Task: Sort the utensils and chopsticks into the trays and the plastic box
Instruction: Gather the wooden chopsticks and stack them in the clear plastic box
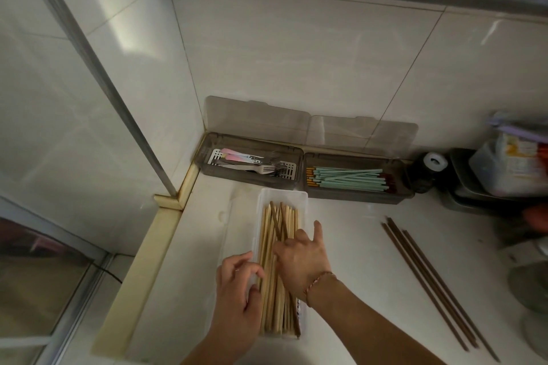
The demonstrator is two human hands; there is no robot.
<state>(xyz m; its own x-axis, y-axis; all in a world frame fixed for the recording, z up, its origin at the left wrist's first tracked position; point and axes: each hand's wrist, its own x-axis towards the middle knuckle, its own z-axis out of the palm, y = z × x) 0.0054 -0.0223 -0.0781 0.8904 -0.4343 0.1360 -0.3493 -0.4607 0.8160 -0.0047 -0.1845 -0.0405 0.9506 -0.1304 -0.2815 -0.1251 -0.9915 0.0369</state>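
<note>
Two bare hands reach into a long clear plastic box [302, 195] on a pale countertop [355, 246]. The left hand [237, 290] curls its fingers around the box's left wall. The right hand [301, 258] lies palm down across pale wooden chopsticks [271, 290] inside it, fingers bent onto them, thumb sticking out (a thin bracelet circles the wrist). Slim dark brown chopsticks [430, 278] lie loose to the right. Against the tiled wall sit two smoky translucent trays: the left tray [207, 154] holds metal forks [261, 169], the right tray [394, 187] mint-green chopsticks [350, 179].
</note>
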